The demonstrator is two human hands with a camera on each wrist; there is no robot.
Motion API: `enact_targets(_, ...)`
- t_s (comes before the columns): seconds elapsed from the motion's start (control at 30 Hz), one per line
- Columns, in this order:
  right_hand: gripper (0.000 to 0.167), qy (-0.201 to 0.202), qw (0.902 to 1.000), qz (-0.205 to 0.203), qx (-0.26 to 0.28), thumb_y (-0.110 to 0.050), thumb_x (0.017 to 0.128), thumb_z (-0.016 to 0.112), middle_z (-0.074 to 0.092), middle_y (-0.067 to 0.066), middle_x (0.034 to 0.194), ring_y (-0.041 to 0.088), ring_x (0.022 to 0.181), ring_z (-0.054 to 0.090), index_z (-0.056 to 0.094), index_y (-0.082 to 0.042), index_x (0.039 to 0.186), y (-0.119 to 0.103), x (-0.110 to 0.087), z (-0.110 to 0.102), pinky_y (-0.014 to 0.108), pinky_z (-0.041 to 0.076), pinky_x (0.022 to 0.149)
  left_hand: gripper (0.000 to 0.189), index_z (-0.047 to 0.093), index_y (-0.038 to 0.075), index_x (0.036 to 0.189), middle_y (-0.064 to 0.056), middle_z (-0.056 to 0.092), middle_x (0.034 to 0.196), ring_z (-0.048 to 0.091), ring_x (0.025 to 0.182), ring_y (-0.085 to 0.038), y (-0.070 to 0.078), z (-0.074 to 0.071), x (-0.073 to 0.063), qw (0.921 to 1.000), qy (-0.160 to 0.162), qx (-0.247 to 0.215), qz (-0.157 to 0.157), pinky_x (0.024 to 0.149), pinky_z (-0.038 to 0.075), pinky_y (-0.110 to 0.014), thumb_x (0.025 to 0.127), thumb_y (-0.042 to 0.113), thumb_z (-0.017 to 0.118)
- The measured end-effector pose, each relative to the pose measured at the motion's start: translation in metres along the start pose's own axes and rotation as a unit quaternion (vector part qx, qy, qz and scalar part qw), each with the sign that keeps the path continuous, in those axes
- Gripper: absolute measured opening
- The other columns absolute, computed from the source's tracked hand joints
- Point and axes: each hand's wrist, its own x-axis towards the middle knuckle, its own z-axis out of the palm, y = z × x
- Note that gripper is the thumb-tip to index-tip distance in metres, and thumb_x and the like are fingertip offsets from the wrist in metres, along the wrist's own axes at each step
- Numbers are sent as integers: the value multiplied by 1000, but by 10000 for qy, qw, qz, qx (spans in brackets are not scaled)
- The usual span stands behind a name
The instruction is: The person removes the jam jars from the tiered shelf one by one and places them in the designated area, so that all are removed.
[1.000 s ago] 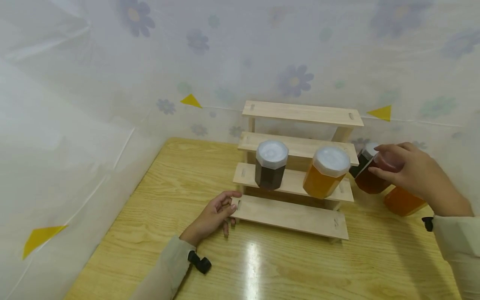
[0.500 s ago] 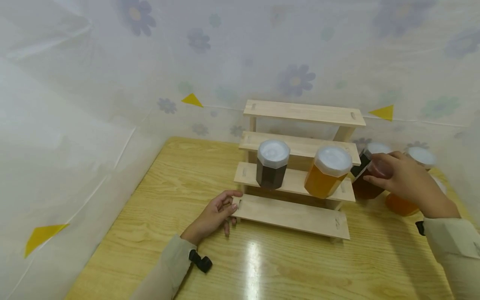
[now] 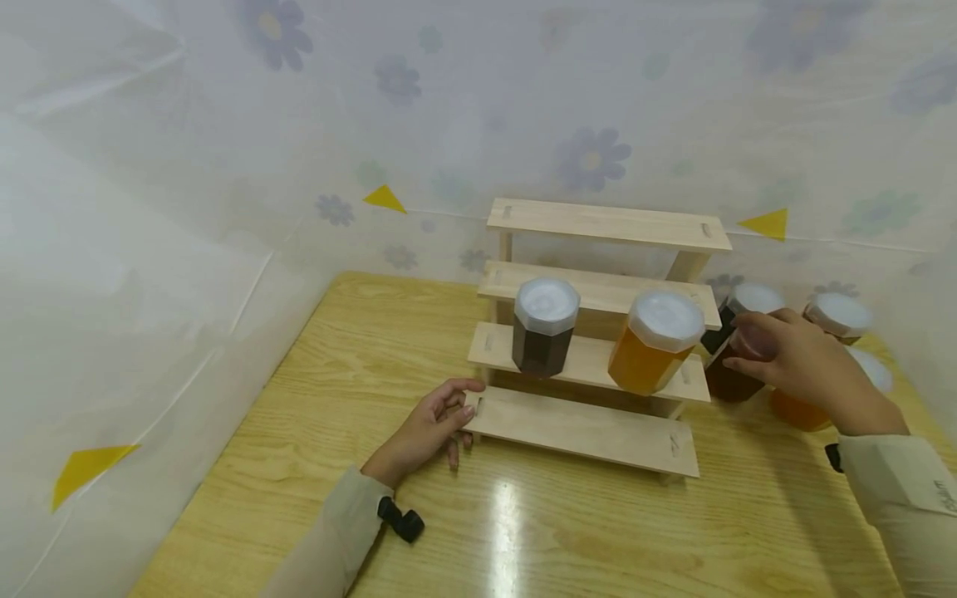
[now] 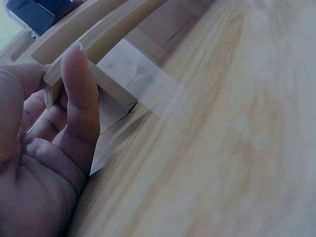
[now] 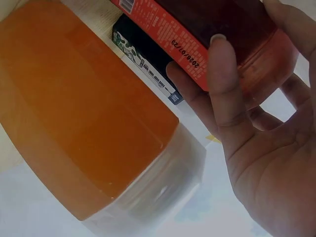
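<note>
My left hand (image 3: 422,428) pinches the left end of the lowest shelf of a stepped wooden rack (image 3: 583,432); in the left wrist view the thumb and fingers (image 4: 81,94) close round its corner. A dark jar (image 3: 540,353) and an amber jar (image 3: 641,359), both white-lidded, stand on the second shelf from the bottom. Right of the rack, my right hand (image 3: 818,365) grips a dark red jar (image 3: 728,380) near its reddish top. The right wrist view shows fingers and thumb around that jar, with a red printed label (image 5: 182,47). Whether its base touches the table is unclear.
Behind the right hand stands a dark jar with a white lid (image 3: 757,296). An orange jar (image 3: 796,412) and another white-lidded jar (image 3: 841,314) are close by on the right. A flowered sheet (image 3: 463,100) hangs behind the wooden table (image 3: 336,349).
My right hand has shifted left and slightly down with the dark red jar, towards the rack. Jars behind the hand have come into view. The left hand keeps its hold.
</note>
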Motion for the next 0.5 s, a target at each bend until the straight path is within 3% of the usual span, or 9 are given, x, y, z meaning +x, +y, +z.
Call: enact_targets(0.5,51,-221,9997,108,-15,-29,92,82,55,38,119,53,99,60,61,-1,129,3,-2,-1,68,54,68,41,46,9,150,-9,48,101,65,74,-21,0,0,0,10000,-19,46,0,44,58,-30,110,16,53)
